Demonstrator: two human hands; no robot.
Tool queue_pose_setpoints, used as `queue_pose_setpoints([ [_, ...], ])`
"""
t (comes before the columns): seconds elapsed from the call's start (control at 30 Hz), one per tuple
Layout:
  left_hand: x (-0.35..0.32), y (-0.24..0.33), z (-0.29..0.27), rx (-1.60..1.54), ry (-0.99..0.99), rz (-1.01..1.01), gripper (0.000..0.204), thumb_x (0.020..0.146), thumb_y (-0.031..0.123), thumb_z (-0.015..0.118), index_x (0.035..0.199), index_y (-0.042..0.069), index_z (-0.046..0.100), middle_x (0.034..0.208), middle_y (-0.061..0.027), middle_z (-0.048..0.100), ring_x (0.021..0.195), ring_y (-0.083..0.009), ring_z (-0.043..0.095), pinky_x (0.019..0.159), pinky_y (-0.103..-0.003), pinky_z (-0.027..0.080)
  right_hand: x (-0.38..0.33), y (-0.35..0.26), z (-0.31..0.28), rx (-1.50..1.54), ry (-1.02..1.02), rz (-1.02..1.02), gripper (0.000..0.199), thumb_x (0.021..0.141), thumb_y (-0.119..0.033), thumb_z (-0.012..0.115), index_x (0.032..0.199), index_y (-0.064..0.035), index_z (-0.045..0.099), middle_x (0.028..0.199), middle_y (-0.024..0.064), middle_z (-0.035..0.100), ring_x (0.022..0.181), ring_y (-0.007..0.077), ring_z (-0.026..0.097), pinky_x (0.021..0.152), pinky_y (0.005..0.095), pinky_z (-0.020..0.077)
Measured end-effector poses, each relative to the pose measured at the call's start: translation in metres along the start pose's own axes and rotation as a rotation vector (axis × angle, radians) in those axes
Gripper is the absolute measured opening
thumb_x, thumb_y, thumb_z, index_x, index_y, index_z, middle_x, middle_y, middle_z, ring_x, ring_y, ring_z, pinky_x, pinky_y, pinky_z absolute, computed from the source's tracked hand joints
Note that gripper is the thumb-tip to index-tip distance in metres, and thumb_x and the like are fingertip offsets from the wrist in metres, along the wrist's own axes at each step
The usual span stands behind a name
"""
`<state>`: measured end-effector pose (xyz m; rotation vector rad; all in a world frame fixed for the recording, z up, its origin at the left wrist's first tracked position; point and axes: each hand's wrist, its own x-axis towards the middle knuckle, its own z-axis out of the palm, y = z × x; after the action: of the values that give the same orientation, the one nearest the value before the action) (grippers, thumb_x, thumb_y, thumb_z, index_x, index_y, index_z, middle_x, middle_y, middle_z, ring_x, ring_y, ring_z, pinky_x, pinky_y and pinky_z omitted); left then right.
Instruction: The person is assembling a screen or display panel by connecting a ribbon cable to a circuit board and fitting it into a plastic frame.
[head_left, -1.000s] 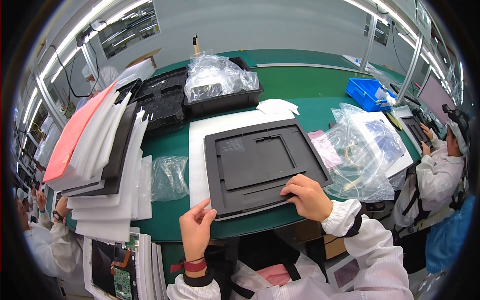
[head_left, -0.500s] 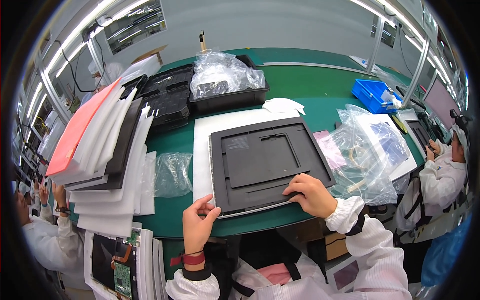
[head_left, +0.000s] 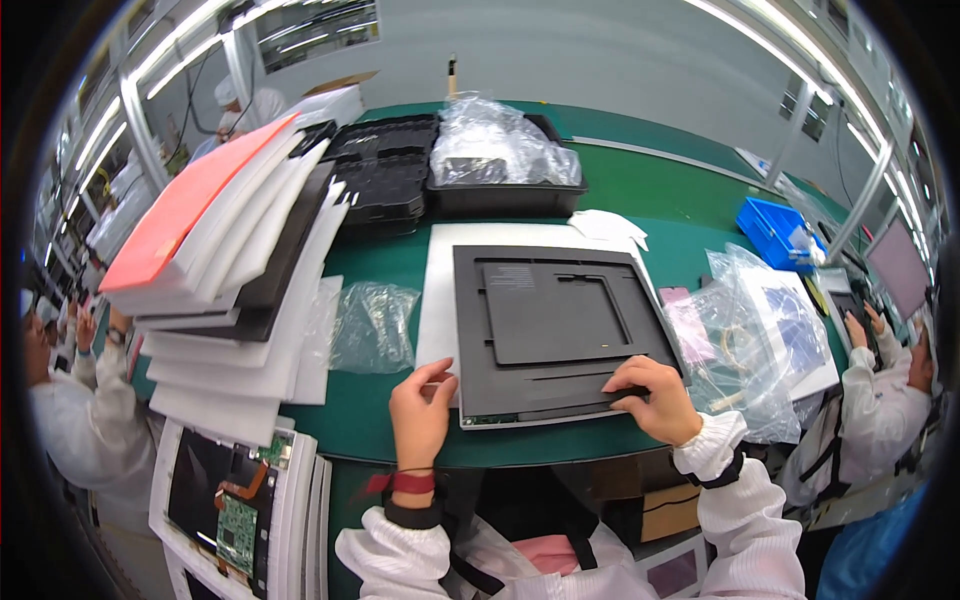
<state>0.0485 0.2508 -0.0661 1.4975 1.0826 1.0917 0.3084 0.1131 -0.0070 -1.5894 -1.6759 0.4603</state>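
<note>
While the black panel (head_left: 545,320) lies flat over a white foam sheet (head_left: 438,290), mid green table (head_left: 650,180), both bare hands are at its near side. Left hand (head_left: 420,410): by the near-left corner, thumb and fingers spread apart; cannot tell if they touch the edge. Right hand (head_left: 660,402): on the near edge toward the right corner, fingers curled in toward the thumb; cannot tell whether they pinch anything. Sliver of green circuitry (head_left: 488,420) shows along the near edge, left end. Left of panel: clear plastic bag (head_left: 375,327), then tall stack of foam sheets (head_left: 215,385), coral-red sheet (head_left: 195,205) on top. Behind: black tray (head_left: 505,202) with crumpled plastic wrap (head_left: 500,135). Right: clear plastic (head_left: 745,385), blue bin (head_left: 772,235) farther back.
</note>
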Motion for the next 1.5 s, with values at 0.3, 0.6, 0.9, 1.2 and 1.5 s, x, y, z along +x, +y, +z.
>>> queue_pose_setpoints([
  [0.3, 0.002, 0.009, 0.028, 0.368, 0.246, 0.141, 0.014, 0.075, 0.013, 0.066, 0.088, 0.009, 0.069, 0.079, -0.0056, 0.063, 0.061, -0.0250, 0.060, 0.057, -0.033, 0.045, -0.006, -0.001, 0.005, -0.059, 0.014, 0.000, 0.023, 0.062, 0.011, 0.065, 0.082, 0.0003, 0.063, 0.082, 0.0112, 0.059, 0.075, 0.0263, 0.057, 0.066, 0.0301, 0.0474],
  [0.6, 0.008, -0.010, 0.021, 0.444, 0.132, 0.210, 0.014, 0.075, 0.011, 0.064, 0.087, 0.005, 0.069, 0.083, -0.0079, 0.063, 0.070, -0.0251, 0.061, 0.062, -0.033, 0.046, -0.005, -0.003, 0.010, -0.055, -0.011, 0.020, 0.023, 0.062, 0.009, 0.068, 0.083, -0.0002, 0.065, 0.082, 0.0112, 0.060, 0.075, 0.0261, 0.058, 0.066, 0.0303, 0.0475],
  [0.9, 0.009, -0.014, 0.014, 0.011, -0.024, 0.052, 0.032, 0.081, 0.021, 0.067, 0.104, -0.001, 0.065, 0.090, -0.0128, 0.066, 0.070, -0.0145, 0.061, 0.066, -0.026, 0.048, -0.013, 0.003, 0.018, -0.131, 0.045, 0.006, 0.020, 0.061, 0.005, 0.070, 0.080, -0.0016, 0.068, 0.080, 0.0108, 0.060, 0.076, 0.0279, 0.058, 0.066, 0.0324, 0.0473],
  [1.2, 0.007, -0.004, 0.023, 0.283, 0.112, 0.090, 0.026, 0.084, 0.023, 0.063, 0.102, 0.004, 0.067, 0.080, -0.0128, 0.064, 0.064, -0.0189, 0.058, 0.063, -0.030, 0.046, -0.012, 0.007, 0.015, -0.129, 0.051, -0.053, 0.018, 0.061, 0.005, 0.069, 0.078, -0.0008, 0.066, 0.079, 0.0107, 0.059, 0.075, 0.0284, 0.057, 0.067, 0.0336, 0.0471],
  [1.5, 0.011, -0.016, 0.025, 0.093, 0.104, 0.112, 0.026, 0.083, 0.024, 0.064, 0.100, 0.004, 0.068, 0.082, -0.0112, 0.065, 0.069, -0.0211, 0.059, 0.065, -0.031, 0.046, -0.011, 0.008, 0.013, -0.041, 0.019, -0.020, 0.019, 0.063, 0.006, 0.067, 0.081, -0.0013, 0.065, 0.080, 0.0100, 0.060, 0.076, 0.0271, 0.057, 0.068, 0.0332, 0.0472],
])
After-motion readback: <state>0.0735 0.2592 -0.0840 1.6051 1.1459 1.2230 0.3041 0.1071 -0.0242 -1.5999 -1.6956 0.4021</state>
